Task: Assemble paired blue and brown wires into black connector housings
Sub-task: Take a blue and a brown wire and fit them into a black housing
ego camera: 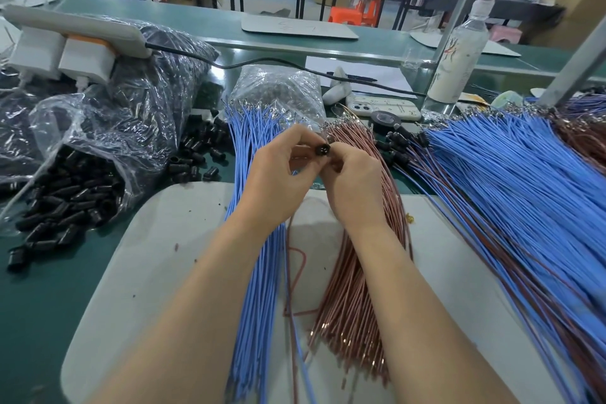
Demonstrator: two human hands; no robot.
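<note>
Connector housing [322, 150], small, black and round-ended, sits pinched between both hands above the bench, its holed face turned towards the person. The left hand [278, 174] grips it with thumb and curled fingertips. The right hand [352, 180] closes on its other side, fingers bunched tight, though I cannot tell whether a wire end is in that pinch too. Under the forearms a bundle of blue wires [259, 256] lies just beside a bundle of brown wires [357, 289] on a pale mat [157, 256]. Loose black housings [200, 154] are scattered to the left, near an open plastic bag [75, 193] spilling more. To the right spreads a big heap of paired wires [524, 180], blue and brown together.
</note>
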